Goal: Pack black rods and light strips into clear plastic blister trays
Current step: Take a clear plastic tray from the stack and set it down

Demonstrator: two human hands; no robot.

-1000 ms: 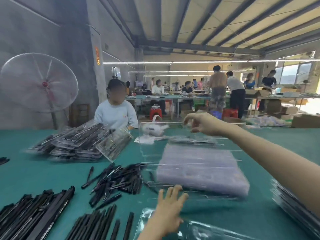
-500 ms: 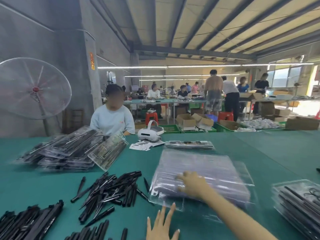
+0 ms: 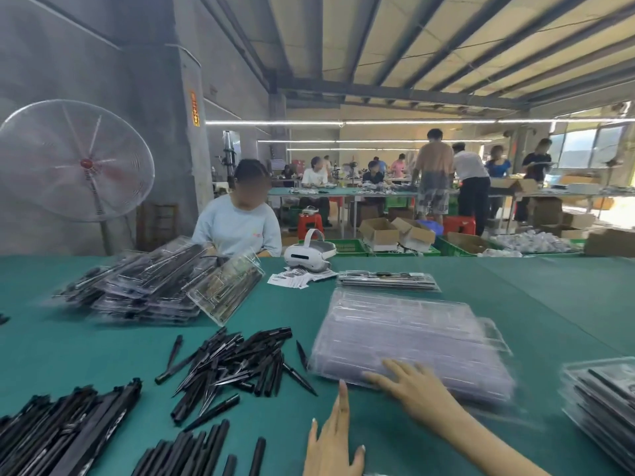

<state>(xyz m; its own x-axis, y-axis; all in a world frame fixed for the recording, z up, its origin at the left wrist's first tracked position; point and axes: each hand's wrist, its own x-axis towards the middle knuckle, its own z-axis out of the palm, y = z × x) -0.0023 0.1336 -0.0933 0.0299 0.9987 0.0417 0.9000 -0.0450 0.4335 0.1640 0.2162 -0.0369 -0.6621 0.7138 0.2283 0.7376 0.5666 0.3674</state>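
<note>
A: How many hands can you see?

B: Two. The right hand [image 3: 409, 381] lies flat with its fingers spread on the near edge of the stack of clear trays [image 3: 412, 341]. The left hand [image 3: 331, 444] is just beside it, nearer to us, fingers straight and a bit apart. It sits above the green table [image 3: 515, 297], and I cannot tell if it touches. It holds nothing.

A: How many trays are under the right hand?

B: One stack, but the trays are see-through and blurry, so I cannot count them.

A: Where are the black rods?

B: In three bunches, all to the left of the left hand. One loose heap of pointed rods [image 3: 237, 362] is just past its fingertips to the left. One row of round rods [image 3: 192, 451] is close by its left side. One big bunch of long rods [image 3: 65, 431] is farther left. Too many to count.

A: Any full packs?

B: Yes, three lots. One pile of filled packs [image 3: 604, 403] is to the right of the right hand. One big pile [image 3: 147, 286] is far off to the left. One small flat stack [image 3: 386, 280] is beyond the clear trays.

A: Anything else?

B: One white headset [image 3: 309, 254], and one person in a light shirt [image 3: 237, 225] sitting across the table.
</note>
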